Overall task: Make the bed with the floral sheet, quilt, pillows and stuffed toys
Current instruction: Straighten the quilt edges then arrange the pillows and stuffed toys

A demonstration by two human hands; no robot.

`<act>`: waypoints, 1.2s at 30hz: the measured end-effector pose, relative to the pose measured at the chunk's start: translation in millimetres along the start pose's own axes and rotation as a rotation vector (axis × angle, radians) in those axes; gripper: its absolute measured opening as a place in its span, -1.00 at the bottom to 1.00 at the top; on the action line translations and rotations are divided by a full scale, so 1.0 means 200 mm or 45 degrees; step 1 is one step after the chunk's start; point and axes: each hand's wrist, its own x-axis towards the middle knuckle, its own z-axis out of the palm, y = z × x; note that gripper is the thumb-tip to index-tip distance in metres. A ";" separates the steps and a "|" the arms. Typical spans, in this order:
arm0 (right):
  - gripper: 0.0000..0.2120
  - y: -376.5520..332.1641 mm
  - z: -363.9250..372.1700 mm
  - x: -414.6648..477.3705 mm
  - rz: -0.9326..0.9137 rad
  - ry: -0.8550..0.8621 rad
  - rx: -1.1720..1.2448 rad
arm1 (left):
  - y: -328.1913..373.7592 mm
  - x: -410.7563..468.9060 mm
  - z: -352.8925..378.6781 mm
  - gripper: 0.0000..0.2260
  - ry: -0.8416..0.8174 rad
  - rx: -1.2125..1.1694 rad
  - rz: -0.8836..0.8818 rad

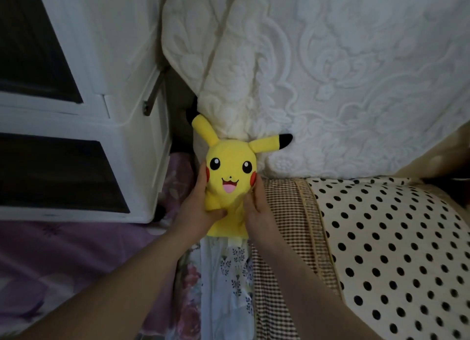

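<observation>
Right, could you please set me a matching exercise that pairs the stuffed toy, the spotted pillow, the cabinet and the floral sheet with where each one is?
Things:
1. yellow stuffed toy
2. polka-dot pillow
3. white cabinet
4. purple floral sheet

Places:
a. upper left of the view, with dark panels
b. centre, held upright between the left hand and the right hand
c. right side of the view, to the right of the toy
d. lower left, spreading out below the cabinet

Pairs: 1-b, 2-c, 3-a, 4-d
</observation>
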 end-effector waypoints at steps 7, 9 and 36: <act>-0.77 0.12 0.12 -0.37 -0.387 0.506 -0.651 | -0.02 -0.21 -0.01 -0.01 0.072 -0.246 -0.178; -0.85 0.18 0.19 -0.52 -0.304 0.376 -0.886 | -0.13 -0.30 0.01 -0.28 0.168 -0.206 -0.323; -0.50 0.41 0.13 -0.95 -0.182 0.376 -0.965 | -0.22 -0.51 0.26 -0.58 0.348 0.870 -0.184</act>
